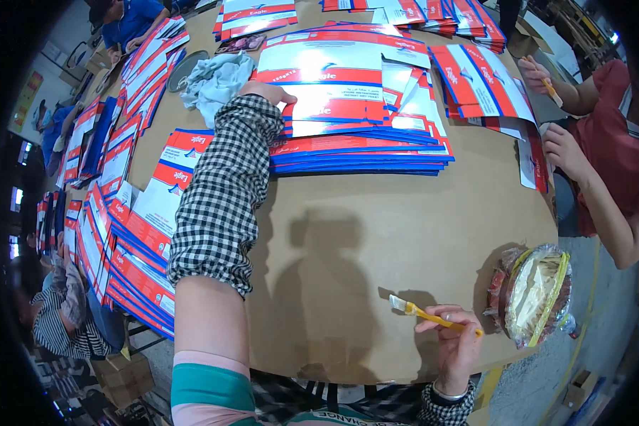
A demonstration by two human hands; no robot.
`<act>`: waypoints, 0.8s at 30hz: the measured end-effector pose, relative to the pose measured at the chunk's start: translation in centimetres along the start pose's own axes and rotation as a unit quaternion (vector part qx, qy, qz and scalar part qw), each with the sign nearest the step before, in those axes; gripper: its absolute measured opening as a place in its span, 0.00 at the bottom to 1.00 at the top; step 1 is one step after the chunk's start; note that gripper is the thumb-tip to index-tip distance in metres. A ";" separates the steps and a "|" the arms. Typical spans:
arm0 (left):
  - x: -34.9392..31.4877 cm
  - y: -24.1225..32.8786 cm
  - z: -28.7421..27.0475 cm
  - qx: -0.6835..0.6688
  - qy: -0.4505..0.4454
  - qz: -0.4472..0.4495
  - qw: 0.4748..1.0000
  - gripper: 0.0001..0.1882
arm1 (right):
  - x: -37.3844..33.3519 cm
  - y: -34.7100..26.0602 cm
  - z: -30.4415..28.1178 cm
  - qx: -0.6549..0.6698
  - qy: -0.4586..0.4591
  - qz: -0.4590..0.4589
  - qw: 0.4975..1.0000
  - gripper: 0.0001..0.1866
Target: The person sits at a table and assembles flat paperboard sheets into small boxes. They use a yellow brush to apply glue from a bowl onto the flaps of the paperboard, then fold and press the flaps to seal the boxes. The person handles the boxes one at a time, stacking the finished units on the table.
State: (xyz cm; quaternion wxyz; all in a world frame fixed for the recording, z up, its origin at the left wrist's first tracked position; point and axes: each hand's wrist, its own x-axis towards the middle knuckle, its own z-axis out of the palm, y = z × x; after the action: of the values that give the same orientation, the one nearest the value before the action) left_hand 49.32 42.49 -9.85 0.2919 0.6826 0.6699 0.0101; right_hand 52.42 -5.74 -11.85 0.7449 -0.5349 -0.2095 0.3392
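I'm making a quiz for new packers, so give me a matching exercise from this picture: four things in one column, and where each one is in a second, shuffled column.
Things:
1. yellow-handled brush
2. grey cloth
3. plastic-wrapped bowl
4. stack of flat printed cartons

Places:
A. at the table's right edge, beside the right hand
B. under the left hand
C. held in the right hand
D. crumpled left of the left hand, by a round metal dish

Pairs: 1-C, 2-D, 3-A, 4-B

A black-and-white checked oversleeve covers the left forearm (224, 184), and 1 bangle circles the right wrist (451, 392).
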 end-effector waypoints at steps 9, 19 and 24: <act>2.1 -0.3 -1.2 0.100 -0.062 0.069 0.991 0.25 | 0.1 -0.2 -0.3 -0.012 0.001 0.001 1.000 0.25; 1.1 -1.7 -1.4 -0.586 -0.239 0.043 0.773 0.19 | -0.1 -0.2 0.0 0.006 -0.003 -0.008 1.000 0.24; -1.4 0.0 0.8 -0.674 -0.202 0.116 0.701 0.17 | -1.0 -1.0 0.3 0.008 -0.018 -0.021 1.000 0.24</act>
State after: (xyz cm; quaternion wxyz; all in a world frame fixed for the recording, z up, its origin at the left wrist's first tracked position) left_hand 49.47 40.92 -10.05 0.7989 0.3617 0.3248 0.3543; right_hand 51.80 -6.49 -10.75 0.7525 -0.5180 -0.2312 0.3347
